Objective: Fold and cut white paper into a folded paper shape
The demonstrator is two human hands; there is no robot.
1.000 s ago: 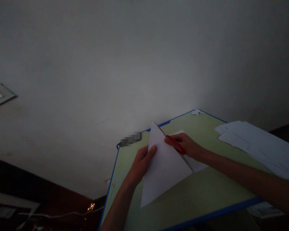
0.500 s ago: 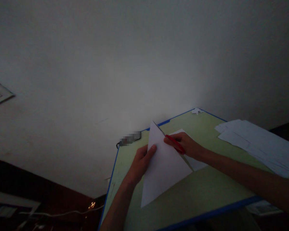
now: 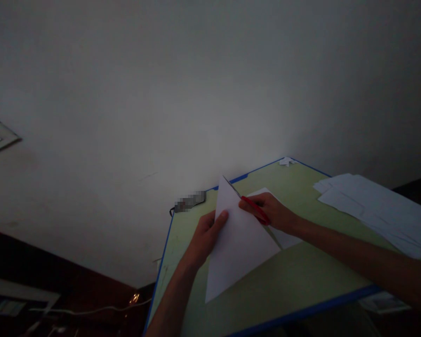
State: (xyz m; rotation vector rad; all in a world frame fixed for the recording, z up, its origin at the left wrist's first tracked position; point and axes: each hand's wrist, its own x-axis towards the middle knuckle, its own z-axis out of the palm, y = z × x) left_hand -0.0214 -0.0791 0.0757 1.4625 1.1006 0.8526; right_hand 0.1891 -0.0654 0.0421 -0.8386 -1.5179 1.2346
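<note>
Between the white sheet (image 3: 242, 255) and the table's blue near edge (image 3: 301, 312), I see room along the green table (image 3: 294, 276); loose papers (image 3: 382, 210) bound the right side, and the wall (image 3: 196, 103) rises behind. I have the left hand (image 3: 206, 231) pinching the sheet, thumb on top, over the table's middle. The right hand's (image 3: 274, 213) fingers curl around the red scissors (image 3: 255, 210); I cannot tell the blades' spread. Their long axis slants away and leftward, tip toward the wall, like the sheet's narrow corner.
</note>
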